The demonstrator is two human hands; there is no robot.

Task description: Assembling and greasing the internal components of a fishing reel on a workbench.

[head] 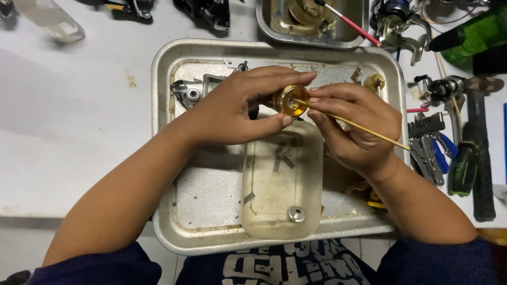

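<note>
My left hand [237,108] grips a round gold metal part [292,100] between thumb and fingers, its open face turned up. My right hand [356,124] pinches a thin wooden stick [364,130] whose tip rests inside that gold part. Both hands hover over a large metal tray [163,132]. Below them in the tray sits a clear rectangular plastic tub [282,179] holding a small silver knurled knob [296,214].
Small metal reel parts [187,92] and a gold gear [374,82] lie in the tray. A second metal pan [311,24] with a red-handled brush [351,24] stands behind. Pliers, screwdrivers [465,169] and reel pieces [449,87] lie at the right. A clear bottle [50,18] is at the far left.
</note>
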